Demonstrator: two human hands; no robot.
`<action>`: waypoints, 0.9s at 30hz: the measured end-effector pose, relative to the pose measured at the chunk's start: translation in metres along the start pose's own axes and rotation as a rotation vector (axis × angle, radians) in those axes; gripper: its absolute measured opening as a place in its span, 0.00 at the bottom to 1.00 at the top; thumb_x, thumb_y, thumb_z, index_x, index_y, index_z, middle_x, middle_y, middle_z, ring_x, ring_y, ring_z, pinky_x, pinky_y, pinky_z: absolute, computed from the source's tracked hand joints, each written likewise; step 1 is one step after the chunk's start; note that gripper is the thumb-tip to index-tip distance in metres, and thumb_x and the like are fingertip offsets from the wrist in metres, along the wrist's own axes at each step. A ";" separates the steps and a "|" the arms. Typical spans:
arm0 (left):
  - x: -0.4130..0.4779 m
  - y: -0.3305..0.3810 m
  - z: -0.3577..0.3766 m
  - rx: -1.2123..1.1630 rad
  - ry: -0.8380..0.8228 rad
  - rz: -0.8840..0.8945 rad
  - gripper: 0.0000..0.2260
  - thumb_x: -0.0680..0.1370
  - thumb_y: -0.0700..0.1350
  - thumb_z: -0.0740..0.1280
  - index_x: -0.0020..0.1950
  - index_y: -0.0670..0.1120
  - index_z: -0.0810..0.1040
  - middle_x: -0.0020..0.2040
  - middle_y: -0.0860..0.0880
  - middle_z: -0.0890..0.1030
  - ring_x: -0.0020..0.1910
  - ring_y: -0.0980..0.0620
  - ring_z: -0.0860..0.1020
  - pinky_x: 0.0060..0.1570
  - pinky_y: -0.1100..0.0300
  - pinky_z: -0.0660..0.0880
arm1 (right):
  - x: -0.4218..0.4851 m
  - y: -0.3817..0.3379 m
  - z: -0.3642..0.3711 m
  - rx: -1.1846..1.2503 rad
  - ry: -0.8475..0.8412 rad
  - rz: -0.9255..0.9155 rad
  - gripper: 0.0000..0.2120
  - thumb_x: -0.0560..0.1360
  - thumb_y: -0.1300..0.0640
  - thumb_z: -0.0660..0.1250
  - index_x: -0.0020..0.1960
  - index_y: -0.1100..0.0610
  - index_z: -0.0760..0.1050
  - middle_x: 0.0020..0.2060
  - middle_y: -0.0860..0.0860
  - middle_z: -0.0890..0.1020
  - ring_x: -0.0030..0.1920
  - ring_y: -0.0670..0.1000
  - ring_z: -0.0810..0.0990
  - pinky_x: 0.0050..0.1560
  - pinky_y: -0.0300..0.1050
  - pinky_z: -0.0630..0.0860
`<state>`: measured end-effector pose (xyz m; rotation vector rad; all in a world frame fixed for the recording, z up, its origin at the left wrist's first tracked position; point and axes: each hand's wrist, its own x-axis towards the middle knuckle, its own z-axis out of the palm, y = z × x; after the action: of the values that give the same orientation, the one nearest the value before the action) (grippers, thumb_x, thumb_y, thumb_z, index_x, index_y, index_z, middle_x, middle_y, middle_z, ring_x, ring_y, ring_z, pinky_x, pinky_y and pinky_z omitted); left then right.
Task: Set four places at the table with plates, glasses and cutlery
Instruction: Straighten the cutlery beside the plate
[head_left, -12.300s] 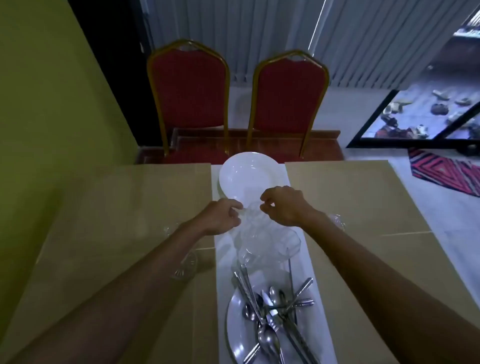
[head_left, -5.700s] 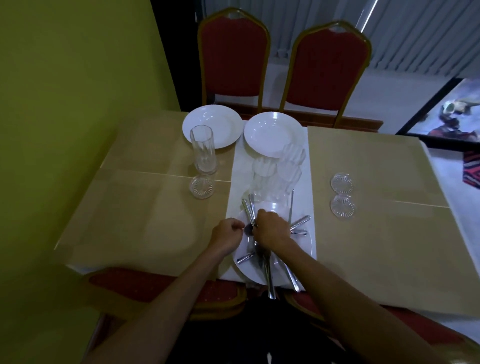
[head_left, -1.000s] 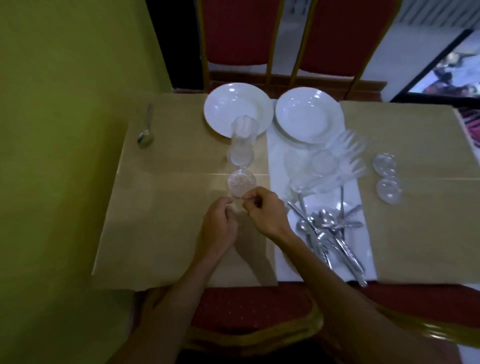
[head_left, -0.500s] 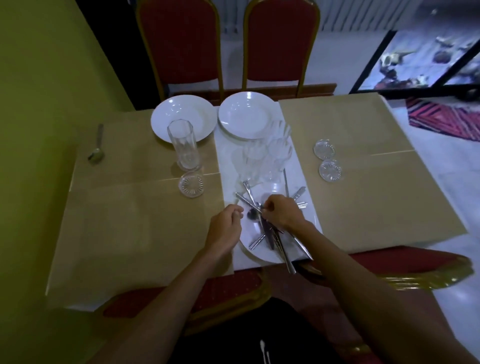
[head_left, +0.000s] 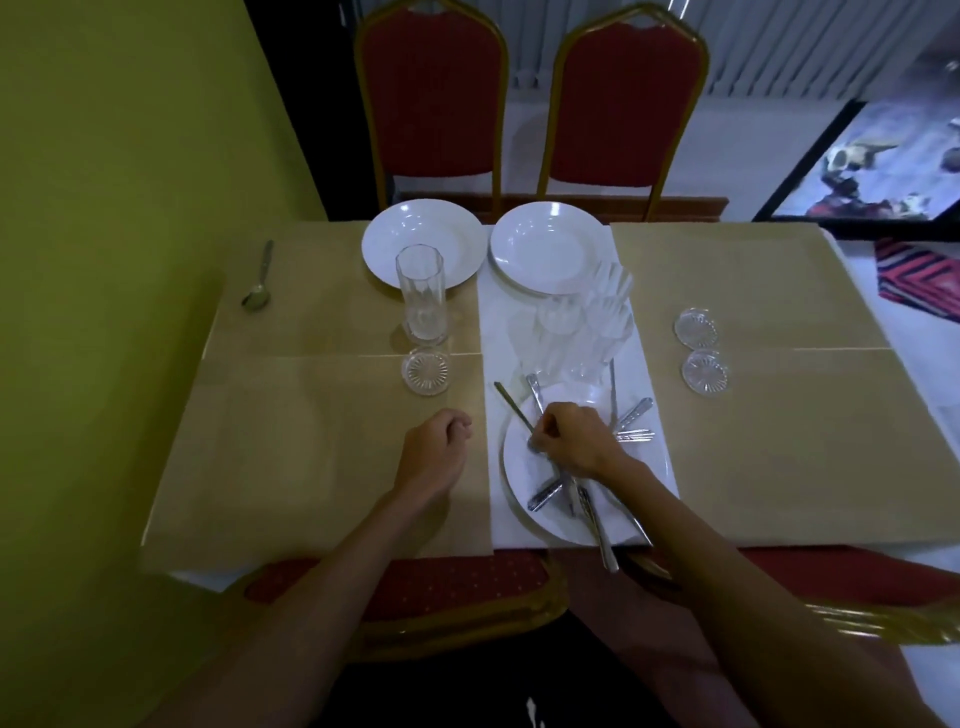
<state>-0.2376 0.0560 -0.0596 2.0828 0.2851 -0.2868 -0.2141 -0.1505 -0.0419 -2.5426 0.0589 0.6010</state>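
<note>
Table (head_left: 332, 467) first: tan mats either side of a white runner, and the layout matches a sec ago, w/ two white plates at the far edge, left plate (head_left: 422, 243) and right plate (head_left: 548, 247), neither moved. Near plate (head_left: 524, 467) at the front of the runner is the stock dish, holding the cutlery pile (head_left: 587, 499). One tall glass (head_left: 420, 293) stands upright just in front of the left plate; the spare glasses (head_left: 576, 327) sit bunched on the runner btwn the right plate and the near plate. Four small glass coasters: one (head_left: 426, 371) just in front of the tall glass, two (head_left: 696, 328) (head_left: 705, 371) on the right mat; the fourth is probably under the tall glass, hard to tell thru the glass. One spoon (head_left: 258, 288) lies far left, well apart from everything else.

What changed: right hand (head_left: 569, 441), which was up at the coaster w/ the left a sec ago, is back in the cutlery pile, fingers closed around a thin handle (head_left: 514, 408) that sticks out toward the glasses. Left hand (head_left: 436, 449) rests on the left mat in a loose fist, holding nothing visible. So the next piece of cutlery is being picked; task is early, approx one place partly laid.

Writing or brands: none readable anywhere.
</note>
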 end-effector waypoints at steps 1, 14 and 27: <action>0.004 -0.001 -0.008 0.011 0.015 -0.004 0.12 0.81 0.42 0.58 0.51 0.48 0.81 0.47 0.52 0.84 0.47 0.53 0.82 0.52 0.55 0.80 | -0.001 -0.009 0.002 0.049 -0.013 -0.012 0.05 0.76 0.54 0.70 0.44 0.54 0.80 0.41 0.51 0.85 0.45 0.52 0.82 0.48 0.46 0.77; 0.073 -0.070 -0.141 0.063 0.232 -0.129 0.12 0.80 0.47 0.63 0.63 0.48 0.77 0.54 0.47 0.84 0.53 0.45 0.81 0.47 0.61 0.72 | 0.052 -0.164 0.075 0.352 -0.191 -0.083 0.11 0.78 0.53 0.68 0.39 0.57 0.80 0.34 0.53 0.81 0.40 0.53 0.82 0.53 0.55 0.81; 0.191 -0.152 -0.229 0.561 0.460 -0.036 0.24 0.74 0.41 0.60 0.70 0.38 0.67 0.68 0.40 0.71 0.67 0.39 0.70 0.67 0.45 0.68 | 0.213 -0.310 0.127 0.449 -0.057 0.023 0.10 0.77 0.56 0.69 0.37 0.55 0.79 0.38 0.52 0.84 0.42 0.54 0.86 0.41 0.49 0.83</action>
<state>-0.0853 0.3461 -0.1298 2.6925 0.5673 0.1168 -0.0252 0.1965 -0.0814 -2.0923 0.1818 0.5933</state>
